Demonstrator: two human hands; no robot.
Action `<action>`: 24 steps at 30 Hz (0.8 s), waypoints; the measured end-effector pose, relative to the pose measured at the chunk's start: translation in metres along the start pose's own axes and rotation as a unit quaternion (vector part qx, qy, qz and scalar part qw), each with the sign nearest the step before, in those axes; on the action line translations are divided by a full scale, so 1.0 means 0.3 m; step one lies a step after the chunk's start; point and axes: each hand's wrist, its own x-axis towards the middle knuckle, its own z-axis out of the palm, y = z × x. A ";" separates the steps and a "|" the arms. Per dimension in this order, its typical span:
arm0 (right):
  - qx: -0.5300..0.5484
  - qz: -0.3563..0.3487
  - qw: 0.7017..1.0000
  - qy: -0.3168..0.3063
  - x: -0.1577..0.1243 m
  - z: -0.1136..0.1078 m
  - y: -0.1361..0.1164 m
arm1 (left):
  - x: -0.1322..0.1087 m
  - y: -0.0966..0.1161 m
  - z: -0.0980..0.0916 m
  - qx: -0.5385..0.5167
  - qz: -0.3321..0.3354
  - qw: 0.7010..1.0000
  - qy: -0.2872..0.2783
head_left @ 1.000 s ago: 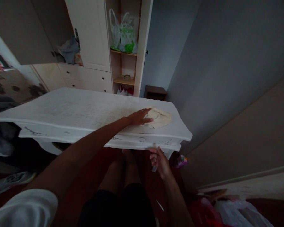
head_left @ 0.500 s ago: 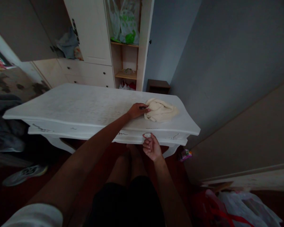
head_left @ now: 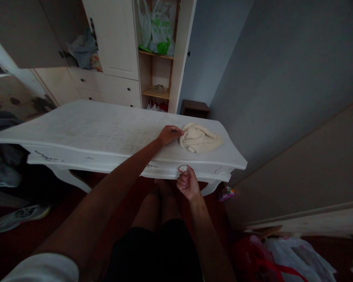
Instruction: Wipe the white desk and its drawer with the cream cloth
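A crumpled cream cloth [head_left: 200,138] lies near the right end of the white table [head_left: 106,121]. My left hand [head_left: 170,135] reaches over the tabletop to the cloth's left edge, its thumb and fingers closed together there. Below, at the table's front, my right hand [head_left: 188,184] pinches a white drawer knob [head_left: 183,168] between thumb and forefinger, with the other fingers curled in. The drawer front looks flush with the table's apron.
Behind the table stands a cream wardrobe [head_left: 114,39] with open doors and plastic bags [head_left: 161,31] on a shelf. A small brown cabinet [head_left: 195,108] sits by the grey wall. Bags [head_left: 297,254] lie at lower right, a shoe [head_left: 19,217] at lower left.
My left hand has drawn back slightly to the left, its fingers closer together at the cloth's edge. My right hand stays on the knob. The view has shifted a little.
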 end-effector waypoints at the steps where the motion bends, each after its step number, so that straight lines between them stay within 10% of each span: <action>1: -0.002 -0.001 1.000 0.000 -0.004 0.002 0.003 | 0.001 0.000 -0.001 0.000 -0.001 1.000 0.002; 24: -0.021 -0.069 0.997 0.042 -0.326 -0.001 0.221 | 0.023 0.001 -0.007 0.149 0.018 0.988 -0.036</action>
